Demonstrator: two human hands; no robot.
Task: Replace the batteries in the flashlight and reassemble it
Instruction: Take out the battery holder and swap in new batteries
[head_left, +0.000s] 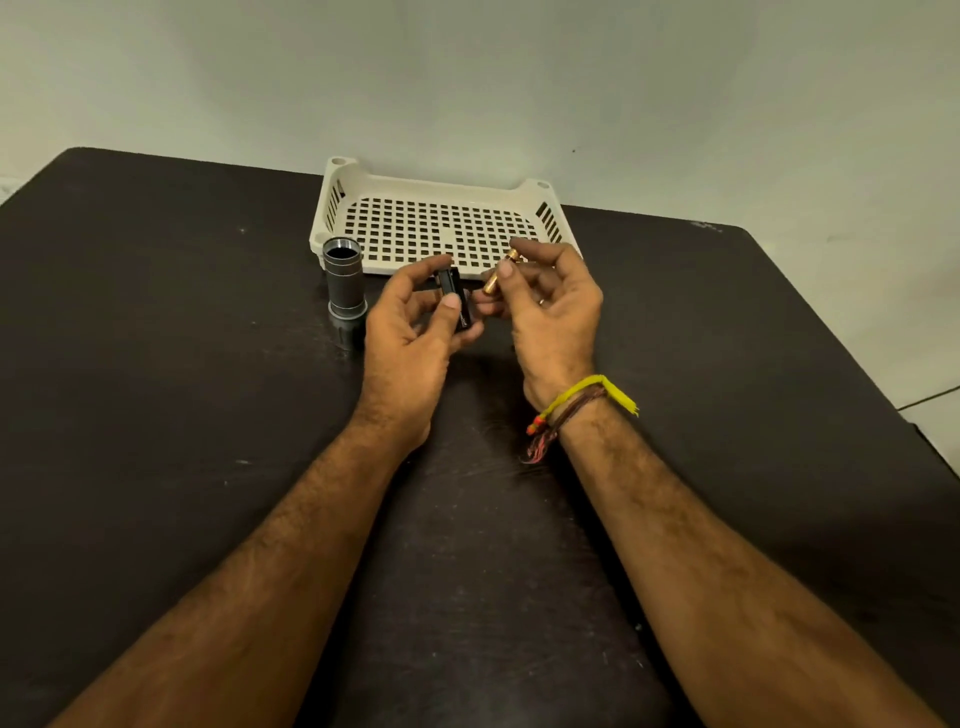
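The left hand (410, 332) grips the black holder (456, 301). The right hand (545, 306) grips a battery (500, 275). It should line up the ends, then push gently.

Battery (498, 273) and holder (456, 299) — in hands

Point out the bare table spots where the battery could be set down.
Free: the dark table left of the flashlight body, the wide stretch right of the right hand, and the perforated tray. Crowded: between the left hand, battery holder, battery and tray's front edge.
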